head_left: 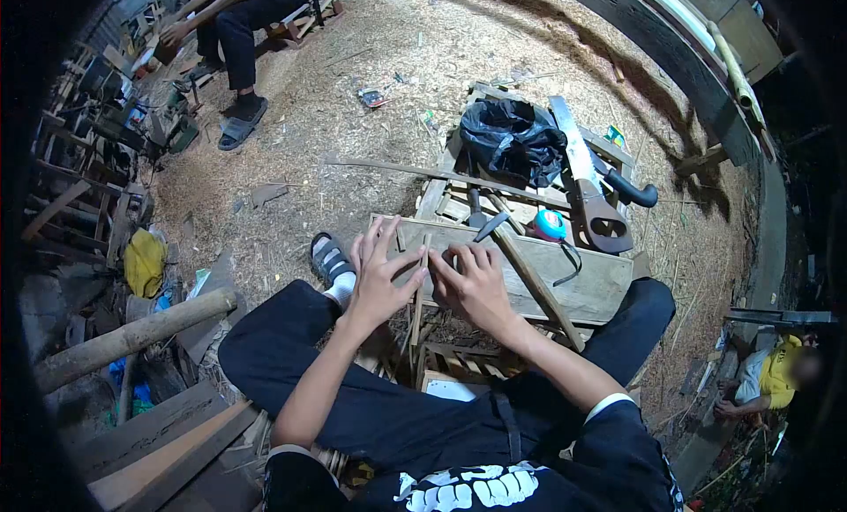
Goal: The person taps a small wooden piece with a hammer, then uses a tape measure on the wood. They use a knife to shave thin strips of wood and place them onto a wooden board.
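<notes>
Between my hands a thin wooden strip (pixel 416 311) stands on end against the near part of a wooden board (pixel 573 272). My left hand (pixel 385 269) pinches the strip near its top, thumb and index finger meeting at it. From the other side my right hand (pixel 472 281) touches or nearly touches the strip, fingers bent over the board; whether it holds anything is hidden. Right of it a longer wooden stick (pixel 534 283) lies slanted across the board. A hammer (pixel 477 210) and a teal tape measure (pixel 550 224) lie just beyond.
A black plastic bag (pixel 513 142) and a handsaw (pixel 593 190) lie on the slatted stand. A seated person (pixel 236 49) is at the upper left, another person in yellow (pixel 776 375) at the right. A round pole (pixel 137 336) juts in from the left.
</notes>
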The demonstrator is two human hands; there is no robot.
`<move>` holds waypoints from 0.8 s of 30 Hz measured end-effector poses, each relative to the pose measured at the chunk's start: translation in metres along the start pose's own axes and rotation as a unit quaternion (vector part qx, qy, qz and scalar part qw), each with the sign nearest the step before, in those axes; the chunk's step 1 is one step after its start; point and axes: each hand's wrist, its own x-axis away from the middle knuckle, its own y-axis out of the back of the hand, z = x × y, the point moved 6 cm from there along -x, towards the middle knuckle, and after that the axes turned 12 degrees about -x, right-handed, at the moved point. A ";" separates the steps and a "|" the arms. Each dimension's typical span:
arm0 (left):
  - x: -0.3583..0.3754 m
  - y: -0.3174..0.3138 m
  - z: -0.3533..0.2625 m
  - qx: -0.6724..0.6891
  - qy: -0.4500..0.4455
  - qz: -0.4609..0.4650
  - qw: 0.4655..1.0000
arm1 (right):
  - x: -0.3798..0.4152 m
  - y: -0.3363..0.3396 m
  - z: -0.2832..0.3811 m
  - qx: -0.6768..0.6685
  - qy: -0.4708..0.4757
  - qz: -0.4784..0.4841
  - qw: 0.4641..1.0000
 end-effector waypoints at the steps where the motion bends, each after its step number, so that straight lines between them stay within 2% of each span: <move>1: 0.000 0.000 0.000 -0.001 -0.001 -0.001 1.000 | -0.001 0.000 0.000 0.003 0.000 0.001 1.000; 24: -0.002 0.000 -0.002 -0.006 0.010 -0.015 1.000 | -0.002 0.003 0.001 0.005 0.007 -0.006 1.000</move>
